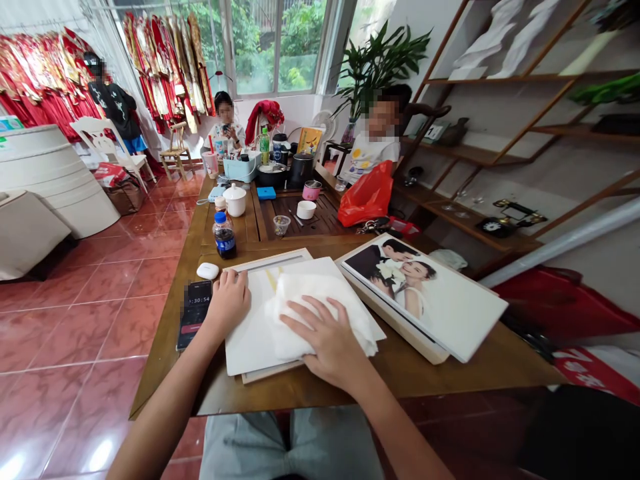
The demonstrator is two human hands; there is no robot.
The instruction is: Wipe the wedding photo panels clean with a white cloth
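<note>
Lying leftmost on the table (213,393): a phone (199,300), its screen lit, just beside the left forearm; a white earbud case (207,271) is seen beyond it.

Left hand (231,295): placed at the upper left edge of the white board (250,337), fingers bent; whether the edge is gripped or only pressed cannot be told.

White board: laid flat over a wooden frame (273,372), between the two arms and partly hidden by the cloth. It is judged stiff, fairly light, smooth and easily scuffed, so it is best held by its edges, as it may slide under pressure.

White cloth (296,288): spread in loose folds on the right part of the board, directly under the right hand and to the right of the left one. It looks soft, light and limp; it is best held down under a flat palm or pinched by a fold.

Right hand (327,340): set palm down on the cloth, fingers spread apart, nothing clamped.

Wedding photo (407,280): rested askew on a pale box (425,348), to the right of the right hand and touched by neither.
</note>
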